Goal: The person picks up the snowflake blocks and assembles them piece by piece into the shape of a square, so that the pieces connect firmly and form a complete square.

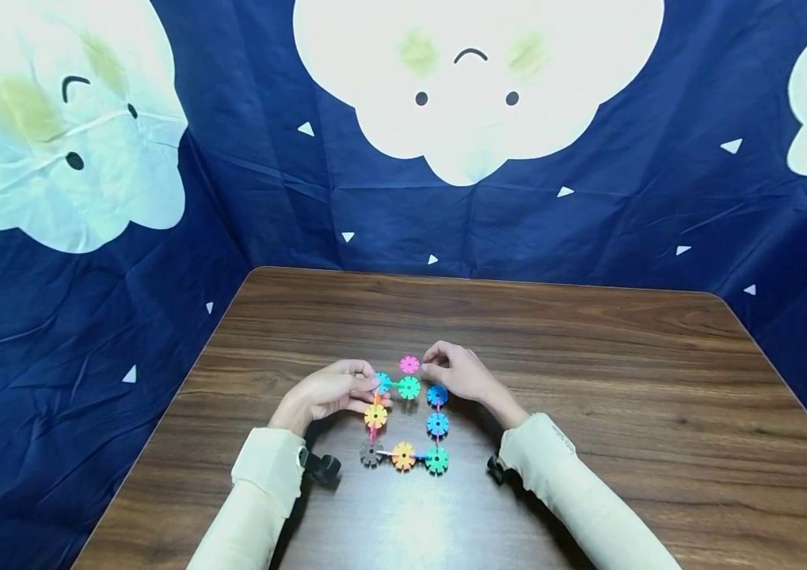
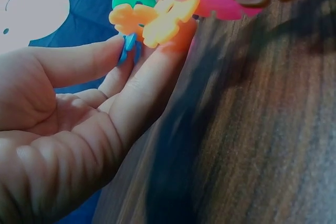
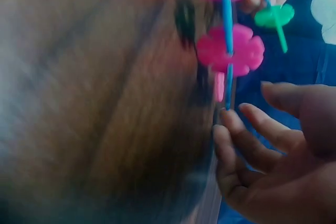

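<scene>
Flower-shaped interlocking plastic discs form a chain over the table. My left hand [image 1: 328,389] pinches its light blue disc [image 1: 382,383] at the upper left corner between thumb and fingers. To the right of that corner a green disc [image 1: 409,388] ends the chain. From the corner the chain runs down through a yellow disc [image 1: 375,416] to a dark grey disc [image 1: 371,454], then right and up to a blue disc [image 1: 437,395]. Beside that end, my right hand [image 1: 462,372] holds nothing, its thumb and fingers apart in the right wrist view. A separate pink disc [image 1: 409,364] lies near its fingertips.
The brown wooden table [image 1: 588,356] extends around the chain on all sides. Behind and to the left hangs a dark blue cloth [image 1: 403,206] with white clouds. Black wrist cameras [image 1: 321,467] are strapped at both cuffs, close to the tabletop.
</scene>
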A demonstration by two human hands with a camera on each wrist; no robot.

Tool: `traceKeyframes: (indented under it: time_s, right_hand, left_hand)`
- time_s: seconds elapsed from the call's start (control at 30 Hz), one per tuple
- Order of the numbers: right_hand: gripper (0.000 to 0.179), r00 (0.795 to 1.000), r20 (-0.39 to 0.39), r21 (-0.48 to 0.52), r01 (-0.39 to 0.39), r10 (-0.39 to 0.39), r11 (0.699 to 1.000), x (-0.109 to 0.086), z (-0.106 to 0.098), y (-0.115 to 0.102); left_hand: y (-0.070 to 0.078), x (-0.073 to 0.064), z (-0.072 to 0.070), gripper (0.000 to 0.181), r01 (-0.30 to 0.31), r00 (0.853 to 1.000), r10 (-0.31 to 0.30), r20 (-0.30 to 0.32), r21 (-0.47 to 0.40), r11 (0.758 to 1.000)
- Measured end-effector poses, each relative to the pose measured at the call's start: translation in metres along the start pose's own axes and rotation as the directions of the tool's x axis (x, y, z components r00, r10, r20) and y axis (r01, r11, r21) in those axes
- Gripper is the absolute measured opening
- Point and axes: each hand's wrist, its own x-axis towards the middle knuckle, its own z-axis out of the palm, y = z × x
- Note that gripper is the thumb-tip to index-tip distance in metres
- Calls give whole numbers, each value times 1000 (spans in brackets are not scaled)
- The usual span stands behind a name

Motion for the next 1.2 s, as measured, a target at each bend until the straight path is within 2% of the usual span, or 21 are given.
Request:
traceKeyframes:
  time_s: [0.27, 0.43, 0.67, 0.83, 1.07, 1.13, 1.2]
  right_hand:
    - [31, 994, 112, -157, 24, -7, 987, 21, 0, -2]
    - [28, 995, 95, -242, 9, 15, 970, 30, 5, -4]
    - [15, 999, 42, -202, 1, 7, 979, 32, 12, -1]
    - [16, 1000, -1, -146, -6, 5, 989, 29, 12, 5]
    - [13, 998, -64, -51, -22, 19, 998, 19, 1, 9]
    - [9, 997, -74, -31, -6, 4, 999, 14, -3, 8]
    - [13, 997, -76, -29, 24, -27, 999, 9, -7, 6]
  left_hand:
    - [2, 0, 0, 6, 1, 999, 0, 40, -15, 1000]
    - [4, -1, 0, 5, -4, 999, 4, 43, -5, 1000]
    - [3, 1, -1, 6, 0, 1000, 0, 28, 1, 1000]
    - [1, 4, -1, 6, 8, 1000, -8, 10, 1, 1000]
    - [1, 7, -2, 5, 5, 1000, -5, 6, 7, 1000]
    - [2, 7, -1, 5, 2, 1000, -2, -1, 5, 1000]
    - [3, 7, -1, 5, -3, 1000, 3, -7, 4, 1000]
